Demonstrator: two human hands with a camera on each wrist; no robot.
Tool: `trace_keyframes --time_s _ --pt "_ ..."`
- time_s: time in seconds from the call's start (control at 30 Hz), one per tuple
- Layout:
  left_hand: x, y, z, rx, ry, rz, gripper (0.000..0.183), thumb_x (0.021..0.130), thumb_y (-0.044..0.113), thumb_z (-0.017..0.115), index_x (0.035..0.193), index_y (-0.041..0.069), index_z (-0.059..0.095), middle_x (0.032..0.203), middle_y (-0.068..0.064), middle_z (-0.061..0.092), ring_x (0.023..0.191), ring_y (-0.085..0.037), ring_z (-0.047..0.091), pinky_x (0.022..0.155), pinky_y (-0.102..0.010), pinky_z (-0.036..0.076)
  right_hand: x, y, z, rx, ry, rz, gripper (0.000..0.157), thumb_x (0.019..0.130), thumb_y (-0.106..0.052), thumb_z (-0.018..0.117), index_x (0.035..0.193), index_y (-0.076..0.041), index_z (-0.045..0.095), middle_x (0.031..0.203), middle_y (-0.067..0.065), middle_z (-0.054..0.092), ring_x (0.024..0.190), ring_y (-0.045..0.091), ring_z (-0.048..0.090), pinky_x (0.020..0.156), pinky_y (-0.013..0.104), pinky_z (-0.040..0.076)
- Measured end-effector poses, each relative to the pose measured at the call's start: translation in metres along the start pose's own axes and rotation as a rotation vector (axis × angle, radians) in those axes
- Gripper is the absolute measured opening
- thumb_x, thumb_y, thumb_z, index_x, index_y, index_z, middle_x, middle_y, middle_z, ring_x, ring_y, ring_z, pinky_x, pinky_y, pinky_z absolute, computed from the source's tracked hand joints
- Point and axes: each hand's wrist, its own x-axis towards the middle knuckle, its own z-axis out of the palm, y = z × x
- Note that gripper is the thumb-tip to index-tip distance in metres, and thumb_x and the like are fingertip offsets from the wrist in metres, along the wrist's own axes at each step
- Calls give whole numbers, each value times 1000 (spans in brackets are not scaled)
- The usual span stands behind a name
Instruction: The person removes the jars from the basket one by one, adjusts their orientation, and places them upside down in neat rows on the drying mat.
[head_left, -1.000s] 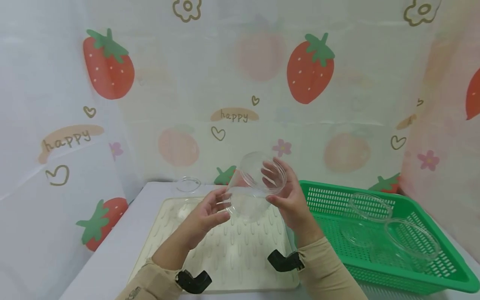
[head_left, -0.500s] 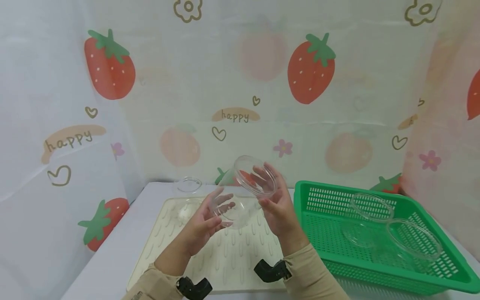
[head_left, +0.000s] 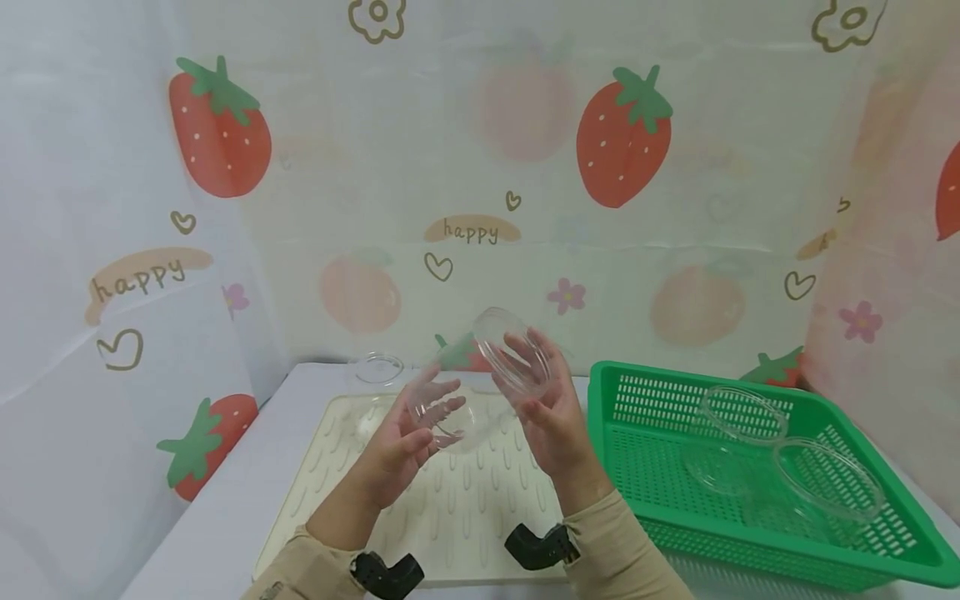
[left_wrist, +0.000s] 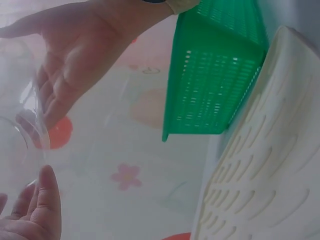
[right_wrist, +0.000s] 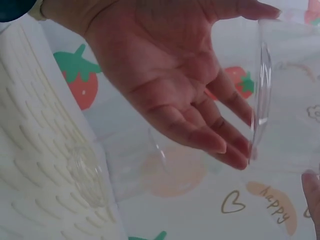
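A clear round container (head_left: 468,417) is tilted between my two hands above the beige mat (head_left: 450,517). Around its lower left end my left hand (head_left: 393,446) curves, fingers behind and thumb in front. At the upper right rim, my right hand (head_left: 551,408) grips with its thumb on the near side; the fingers show through the clear wall. In the right wrist view the left palm (right_wrist: 165,75) faces the container's end, thumb and fingertips at opposite edges. Fine outlines of the container are hard to see.
On my right stands a green perforated basket (head_left: 750,542) with several clear containers (head_left: 825,479) inside. Another clear container (head_left: 378,368) stands at the mat's back left. A strawberry-print curtain (head_left: 480,167) closes off the back and sides.
Both hands have shifted slightly left with the container, and the right hand moved closer in. The container's left end has turned further towards me. The basket and the other container stayed put.
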Motion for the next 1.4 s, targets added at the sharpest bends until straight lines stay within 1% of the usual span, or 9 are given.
trace_keyframes --time_s 0.13,0.23,0.43,0.5,0.67,0.9,1.03,1.23,1.4 --pt "0 4 -1 25 23 -4 75 81 23 61 138 16 14 136 -16 22 124 -35 25 89 -45 36 -1 0 0 -26 -4 14 89 73 -28 69 135 -4 11 136 24 17 124 37 21 97 45 25" --pt "0 7 -1 26 28 -3 74 81 24 60 138 17 14 136 -17 22 124 -36 24 89 -48 34 -1 1 0 -33 -7 18 89 73 -28 69 135 -4 10 136 24 16 124 39 18 96 44 26" --pt "1 14 -4 19 47 3 78 82 23 59 139 11 7 136 -23 13 124 -40 19 88 -47 36 -2 3 0 -36 -14 35 91 73 -25 70 135 -3 8 137 25 13 126 36 16 97 49 19" --pt "1 17 -5 18 61 4 80 81 24 60 138 9 6 135 -24 14 124 -42 17 87 -48 36 -5 5 0 -45 -10 53 92 72 -23 70 136 -3 7 137 24 13 126 34 17 97 50 18" --pt "0 24 -9 19 98 -4 80 80 25 61 138 7 8 132 -19 21 122 -42 21 86 -52 35 -12 11 0 -59 -5 104 92 73 -21 69 137 -5 5 139 20 8 127 31 17 97 51 15" --pt "-2 33 -11 84 138 -23 76 81 28 60 137 9 14 132 -25 15 120 -37 28 85 -51 37 -17 15 -1 -107 -7 156 92 74 -20 69 138 -7 4 141 14 10 124 37 22 97 47 19" --pt "-4 40 -11 152 192 -54 66 81 21 57 136 12 21 132 -19 20 119 -40 25 83 -48 39 -16 13 -3 -217 -8 208 94 73 -20 69 139 -12 2 141 12 12 126 33 19 99 41 22" --pt "-8 48 -14 259 256 -116 65 81 16 55 136 13 22 133 -16 23 118 -35 28 83 -47 40 -9 3 -3 -511 23 245 97 71 -26 71 140 -13 4 138 11 22 125 29 24 100 42 20" --pt "-12 47 -16 389 292 -187 66 81 13 54 137 10 19 130 -16 25 116 -33 32 84 -46 40 -4 -6 3 -662 54 260 91 72 -16 71 139 -15 10 137 5 26 126 21 25 101 37 20"
